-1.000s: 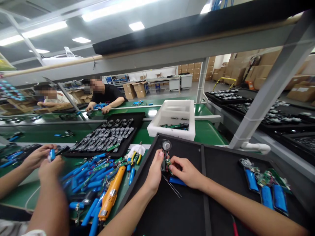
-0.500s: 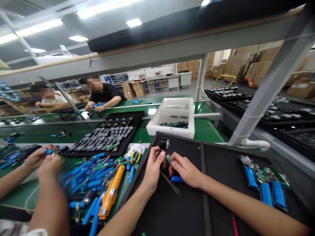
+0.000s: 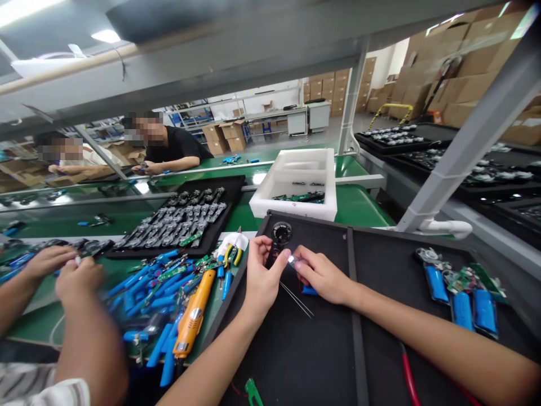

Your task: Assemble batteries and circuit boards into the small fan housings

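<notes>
My left hand [image 3: 262, 270] is closed around a black plastic housing [image 3: 282, 232] whose round, ring-shaped head points away from me. Thin pale wires [image 3: 298, 299] hang below that hand. Between the fingertips of my right hand [image 3: 323, 276] is a small circuit board [image 3: 292, 260], held close to the left thumb. A blue battery [image 3: 309, 290] shows partly under the right hand; its far side is hidden by the fingers. Both hands are above a black divided tray [image 3: 313, 361].
Left of the tray lie blue batteries [image 3: 160, 301], an orange electric screwdriver [image 3: 195, 313] and yellow-handled pliers [image 3: 233, 255]. A co-worker's hands [image 3: 70, 268] work at far left. Behind stands a white foam box [image 3: 293, 208]. Battery assemblies [image 3: 460, 307] lie at right, near a slanted post [image 3: 448, 169].
The view has shifted downward and right. The black housing has turned, so its ring now faces the camera. The circuit board has tilted in my right fingers. Both hands keep their hold.
</notes>
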`<state>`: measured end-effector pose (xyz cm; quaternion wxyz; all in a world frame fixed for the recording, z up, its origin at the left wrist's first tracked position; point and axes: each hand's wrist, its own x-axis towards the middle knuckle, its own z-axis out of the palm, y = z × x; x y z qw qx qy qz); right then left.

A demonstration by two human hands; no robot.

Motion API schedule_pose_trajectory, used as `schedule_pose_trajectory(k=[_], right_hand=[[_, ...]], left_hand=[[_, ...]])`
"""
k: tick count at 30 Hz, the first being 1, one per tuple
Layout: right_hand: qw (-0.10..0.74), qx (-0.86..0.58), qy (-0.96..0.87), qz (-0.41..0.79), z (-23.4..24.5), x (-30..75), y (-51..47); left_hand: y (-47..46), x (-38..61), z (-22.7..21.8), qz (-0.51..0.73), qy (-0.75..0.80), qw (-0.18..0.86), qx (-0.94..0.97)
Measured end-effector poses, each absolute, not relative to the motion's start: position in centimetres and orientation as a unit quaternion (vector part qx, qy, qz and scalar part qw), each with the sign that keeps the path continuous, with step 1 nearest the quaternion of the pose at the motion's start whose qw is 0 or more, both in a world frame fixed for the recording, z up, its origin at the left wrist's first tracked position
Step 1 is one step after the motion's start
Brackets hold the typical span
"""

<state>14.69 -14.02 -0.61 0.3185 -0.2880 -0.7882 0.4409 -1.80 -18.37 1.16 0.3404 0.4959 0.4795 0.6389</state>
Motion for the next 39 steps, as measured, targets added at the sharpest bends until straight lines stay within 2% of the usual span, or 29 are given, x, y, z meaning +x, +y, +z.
schedule_pose_trajectory(k=[24,30,39], right_hand=[[0.299,-0.289,-0.809,0.416,-0.7,14.6,-14.0],[0.325,-0.266,-0.792,0.444,-0.5,14.8,-13.9],[0.325,-0.24,-0.767,0.498,-0.2,15.2,-14.1]], left_hand=[[-18.5,-1.8,1.0,0.62,0.486,0.337,0.515],[-18.9,-1.5,1.2,0.604,0.507,0.328,0.521],[-20.6,-0.2,2.3,0.586,0.489,0.434,0.479]])
